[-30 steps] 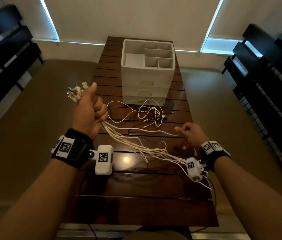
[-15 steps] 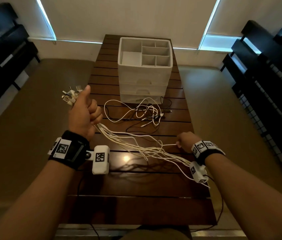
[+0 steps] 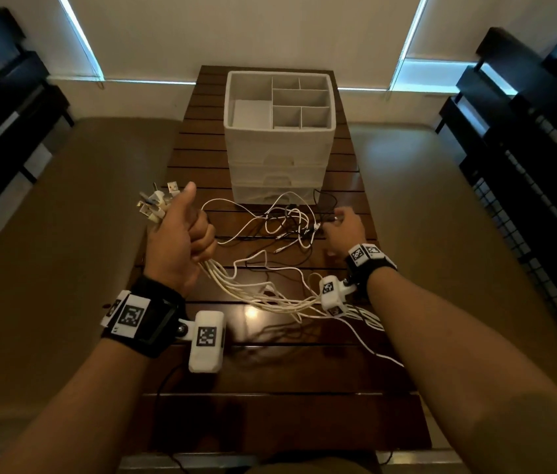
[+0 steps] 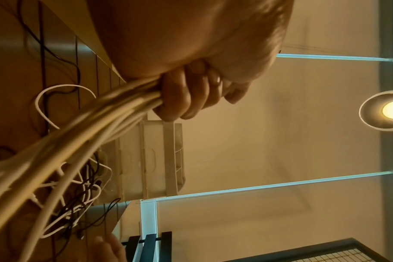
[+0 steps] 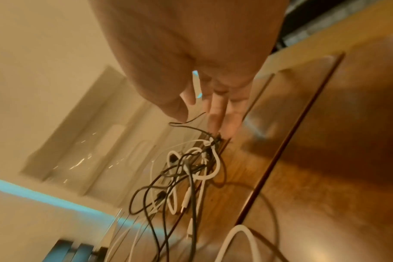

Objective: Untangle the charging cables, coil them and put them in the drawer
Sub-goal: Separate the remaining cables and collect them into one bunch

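Note:
My left hand (image 3: 183, 234) is raised over the table's left side, its fist gripping a bundle of white cables (image 3: 253, 295). Their plug ends (image 3: 155, 203) stick out above my thumb. In the left wrist view my fingers (image 4: 186, 99) curl round the same bundle (image 4: 79, 141). The strands sag onto the table towards my right wrist. A tangle of black and white cables (image 3: 290, 224) lies in front of the white drawer unit (image 3: 279, 148), whose drawers are shut. My right hand (image 3: 342, 225) is at the tangle's right edge, its straight fingers (image 5: 214, 113) touching the tangle (image 5: 191, 168).
The dark slatted wooden table (image 3: 270, 415) is narrow, with beige floor on both sides. Black shelving (image 3: 526, 138) stands at the right and more (image 3: 0, 107) at the left. The drawer unit's top is an open tray with several compartments. A black cable (image 3: 164, 384) runs off the front edge.
My right hand let go of the white strand it pinched near the bundle and moved forward to the tangle by the drawer unit. The left hand kept its grip, rising slightly.

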The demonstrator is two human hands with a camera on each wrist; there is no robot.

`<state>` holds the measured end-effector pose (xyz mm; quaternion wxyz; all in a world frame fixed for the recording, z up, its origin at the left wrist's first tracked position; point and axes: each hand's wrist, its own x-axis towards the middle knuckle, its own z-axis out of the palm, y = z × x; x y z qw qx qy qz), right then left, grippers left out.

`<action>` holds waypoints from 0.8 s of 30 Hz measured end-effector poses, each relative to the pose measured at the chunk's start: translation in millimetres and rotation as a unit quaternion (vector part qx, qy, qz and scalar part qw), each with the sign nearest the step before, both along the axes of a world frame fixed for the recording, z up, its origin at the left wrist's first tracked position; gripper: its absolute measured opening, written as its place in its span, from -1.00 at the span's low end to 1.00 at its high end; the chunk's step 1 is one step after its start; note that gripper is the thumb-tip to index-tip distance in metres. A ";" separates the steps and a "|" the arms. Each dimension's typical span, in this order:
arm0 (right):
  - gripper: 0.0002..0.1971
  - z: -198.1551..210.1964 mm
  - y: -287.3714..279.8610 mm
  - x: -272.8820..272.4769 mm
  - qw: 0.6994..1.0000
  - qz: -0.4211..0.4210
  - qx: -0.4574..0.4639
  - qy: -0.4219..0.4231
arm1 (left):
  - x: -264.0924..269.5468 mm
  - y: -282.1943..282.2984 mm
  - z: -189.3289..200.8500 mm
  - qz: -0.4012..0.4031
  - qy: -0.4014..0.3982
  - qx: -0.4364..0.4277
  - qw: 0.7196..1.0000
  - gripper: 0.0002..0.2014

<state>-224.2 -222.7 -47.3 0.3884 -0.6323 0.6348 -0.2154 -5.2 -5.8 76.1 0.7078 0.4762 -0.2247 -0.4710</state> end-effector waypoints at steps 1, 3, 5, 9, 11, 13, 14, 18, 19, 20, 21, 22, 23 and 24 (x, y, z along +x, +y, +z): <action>-0.41 -6.8 -5.6 1.0 0.999 -0.017 0.029 -0.039 | -1.0 -0.4 -2.2 -0.004 -0.001 0.001 1.000 -0.41; -0.26 -21.1 -16.7 5.4 0.993 -0.007 0.079 -0.085 | -2.7 0.3 -8.0 -0.011 0.007 0.001 1.000 -0.40; -0.30 -24.4 -24.9 13.8 0.990 0.032 0.103 -0.094 | -4.1 -0.7 -14.3 -0.015 0.011 0.009 1.000 -0.40; -0.91 1.2 -29.1 30.6 0.995 0.066 0.040 -0.062 | -5.0 -1.3 -26.9 -0.004 -0.007 0.044 0.999 -0.44; -0.78 28.1 -28.0 36.6 0.991 0.045 0.029 -0.123 | -6.6 -1.0 -31.1 0.003 -0.020 0.057 0.998 -0.46; -0.81 66.9 -22.8 41.7 0.978 0.048 -0.015 -0.201 | -10.5 0.0 -32.3 0.007 -0.026 0.069 0.997 -0.48; -0.83 89.2 -18.1 42.6 0.970 0.059 -0.052 -0.229 | -12.7 0.2 -33.0 0.009 -0.027 0.076 0.997 -0.49; -0.83 143.9 -2.2 44.5 0.938 0.130 -0.134 -0.291 | -21.4 0.6 -32.8 0.007 -0.033 0.080 0.996 -0.55; -0.85 148.9 2.0 45.2 0.946 0.150 -0.132 -0.255 | -24.0 2.0 -31.9 0.009 -0.036 0.077 0.996 -0.55; -0.87 154.9 6.0 45.3 0.952 0.158 -0.138 -0.223 | -26.2 2.9 -31.3 0.008 -0.038 0.072 0.997 -0.55; -0.86 163.4 9.9 45.2 0.950 0.153 -0.165 -0.216 | -28.3 3.5 -29.4 0.007 -0.038 0.066 0.997 -0.54; -0.85 173.2 13.2 44.6 0.941 0.139 -0.203 -0.232 | -30.1 3.0 -27.8 0.008 -0.037 0.060 0.997 -0.54; -0.85 184.4 16.8 44.0 0.926 0.124 -0.240 -0.264 | -31.2 2.8 -26.0 0.013 -0.036 0.056 0.998 -0.53; -0.85 195.3 21.2 44.4 0.913 0.118 -0.262 -0.290 | -32.4 3.8 -24.2 0.019 -0.035 0.055 0.998 -0.53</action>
